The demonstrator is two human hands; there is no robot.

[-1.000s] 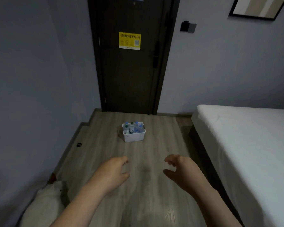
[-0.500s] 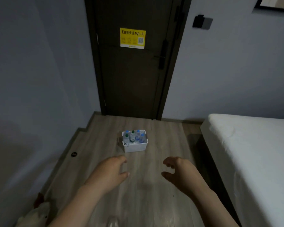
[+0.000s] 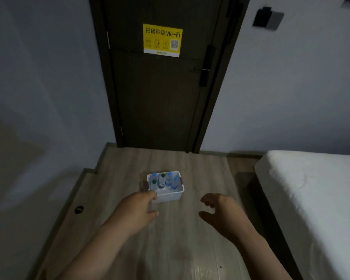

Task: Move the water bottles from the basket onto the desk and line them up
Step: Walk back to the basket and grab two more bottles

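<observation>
A small white basket [image 3: 170, 196] stands on the wooden floor in front of a dark door. Several water bottles [image 3: 168, 180] with blue and green caps stand upright in it. My left hand [image 3: 136, 211] is stretched out with curled, parted fingers, and its fingertips overlap the basket's near left corner in the picture; I cannot tell whether they touch it. My right hand [image 3: 222, 212] hovers open to the right of the basket, apart from it. Neither hand holds anything. No desk is in view.
A dark door [image 3: 160, 87] with a yellow Wi-Fi sticker [image 3: 162, 40] closes off the far end. A bed with a white mattress [image 3: 315, 199] fills the right side. Grey walls run along the left, with a small dark floor stopper [image 3: 79, 209] near the skirting.
The view has moved closer to the basket and door. Both hands stay stretched out and open; the left hand now reaches the basket's near corner.
</observation>
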